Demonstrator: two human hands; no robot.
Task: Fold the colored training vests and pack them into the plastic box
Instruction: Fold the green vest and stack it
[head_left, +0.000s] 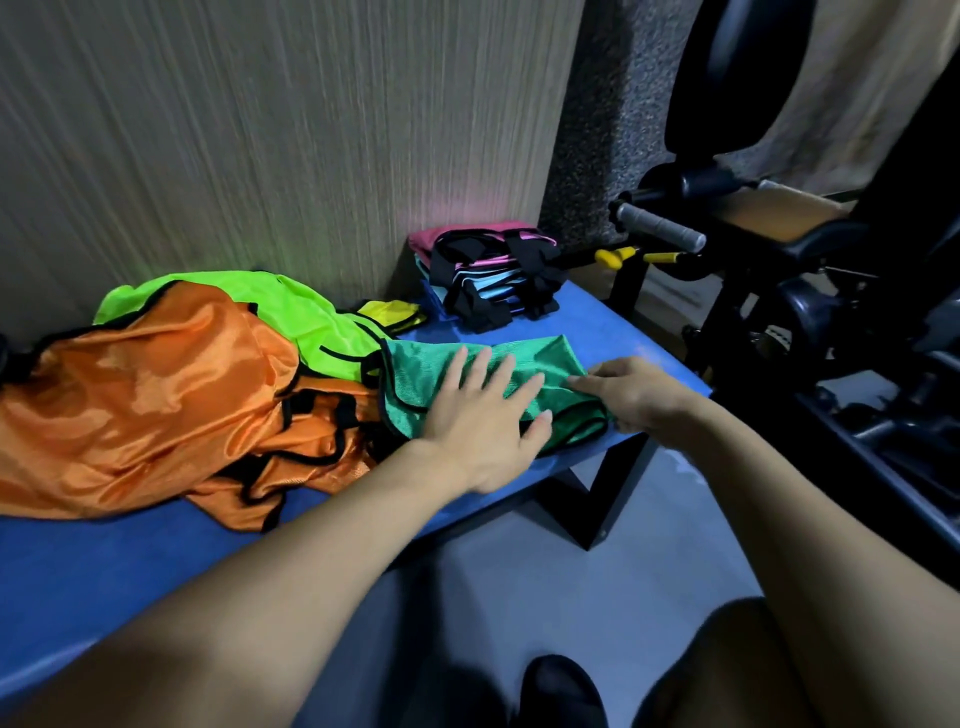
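Green mesh lies under both of the person's hands: a dark green vest (415, 379) with black trim, spread near the right end of the blue table (104, 566). The left hand (483, 410) rests flat on it, its grip spread, fingers straight and fanned across the cloth with the thumb lying toward the near hem. The right hand (631, 392) comes in from the right side and meets the vest's right edge; its fingers are bent toward the fabric there, but I cannot tell whether that grip is pinching the cloth or only touching it. Just to the left of the green vest, touching it, sits a loose heap of shiny orange vests (156, 395) with black edging, and behind those a crumpled lime-green vest (291, 312). A small patch of yellow vest (389, 312) shows beside the lime one. Farther back, against the wall, stands a neat stack of folded vests (493, 275) in pink and pale blue with black straps draped over them. To the right of the table, black gym equipment (810, 270) with a grey-wrapped handle stands on the floor. No plastic box is in view.
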